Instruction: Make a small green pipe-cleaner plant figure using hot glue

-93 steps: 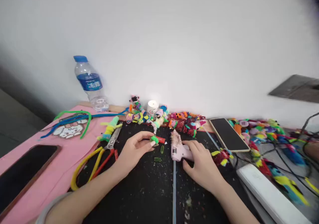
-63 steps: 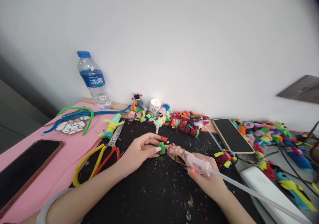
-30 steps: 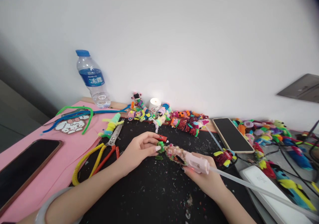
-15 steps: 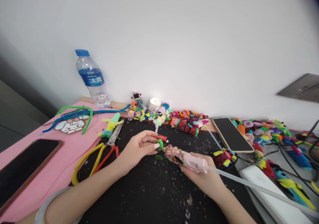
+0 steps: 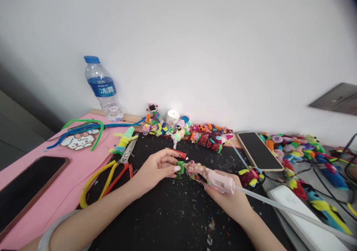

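Between the thumb and fingers of my left hand is a small green fuzzy piece, which looks like coiled pipe cleaner. My right hand is wrapped round a pink hot glue gun whose front is crusted with coloured bits. Its nozzle points left and lies at, or very close to, the green piece; whether they touch I cannot tell. A long translucent glue stick sticks out of the gun's rear. Just behind my left fingertips lies a red lighter.
Scissors with yellow and red handles lie left of my left hand. Pipe-cleaner figures line the wall beside a white paper roll. A water bottle, phones, a white power bank and black cables surround the black mat.
The green piece and my left fingers have shifted slightly down. The glue gun has moved a little to the right. Both hands keep their hold.
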Tool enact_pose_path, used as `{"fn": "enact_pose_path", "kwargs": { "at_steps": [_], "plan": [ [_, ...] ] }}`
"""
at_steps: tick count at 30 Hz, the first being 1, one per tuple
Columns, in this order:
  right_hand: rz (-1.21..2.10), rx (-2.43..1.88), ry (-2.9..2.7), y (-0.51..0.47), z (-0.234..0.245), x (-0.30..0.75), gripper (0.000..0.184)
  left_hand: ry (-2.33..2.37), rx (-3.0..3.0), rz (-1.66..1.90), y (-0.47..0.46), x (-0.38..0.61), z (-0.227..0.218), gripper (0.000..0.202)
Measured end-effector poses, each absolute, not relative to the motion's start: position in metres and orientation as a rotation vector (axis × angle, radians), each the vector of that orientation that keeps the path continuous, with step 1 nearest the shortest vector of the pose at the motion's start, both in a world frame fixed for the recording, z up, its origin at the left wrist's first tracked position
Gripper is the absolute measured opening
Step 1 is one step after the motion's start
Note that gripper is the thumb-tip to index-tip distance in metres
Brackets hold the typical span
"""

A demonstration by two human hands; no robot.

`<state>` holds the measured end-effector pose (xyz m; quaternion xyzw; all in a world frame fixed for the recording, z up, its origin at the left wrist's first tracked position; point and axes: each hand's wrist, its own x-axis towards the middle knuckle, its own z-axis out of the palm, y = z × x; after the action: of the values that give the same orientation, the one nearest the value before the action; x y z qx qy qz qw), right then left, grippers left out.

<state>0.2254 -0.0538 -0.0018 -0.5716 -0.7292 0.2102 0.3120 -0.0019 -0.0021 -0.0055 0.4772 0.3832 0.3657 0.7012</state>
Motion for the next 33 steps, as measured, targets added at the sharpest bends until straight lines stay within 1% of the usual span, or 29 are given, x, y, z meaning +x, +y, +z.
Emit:
{"fn": "enact_pose_path", "kwargs": {
  "at_steps": [5, 11, 18, 21, 26, 33],
  "plan": [
    [0.631, -1.510, -1.969, -0.0537, 0.0001, 0.2246, 0.013, 0.872, 1.066, 0.812, -0.0026, -0.0019, -0.0045, 0.034],
    [0.708, -1.530, -1.981, -0.0538, 0.0055, 0.2214, 0.026, 0.909, 1.086, 0.840, -0.0018, -0.0028, -0.0015, 0.028],
    [0.643, -1.527, -1.968, -0.0534, 0.0023, 0.2237, 0.018, 0.882, 1.077, 0.801, -0.0023, -0.0023, -0.0023, 0.030],
    [0.661, -1.520, -1.956, -0.0527, 0.0035, 0.2229, 0.019, 0.890, 1.086, 0.808, -0.0023, -0.0028, -0.0015, 0.029],
    [0.714, -1.504, -1.977, -0.0527, 0.0066, 0.2202, 0.026, 0.915, 1.082, 0.845, -0.0012, -0.0034, -0.0014, 0.028],
    [0.670, -1.519, -1.951, -0.0522, 0.0048, 0.2229, 0.020, 0.871, 1.074, 0.768, -0.0009, -0.0022, -0.0029, 0.031]
  ]
}}
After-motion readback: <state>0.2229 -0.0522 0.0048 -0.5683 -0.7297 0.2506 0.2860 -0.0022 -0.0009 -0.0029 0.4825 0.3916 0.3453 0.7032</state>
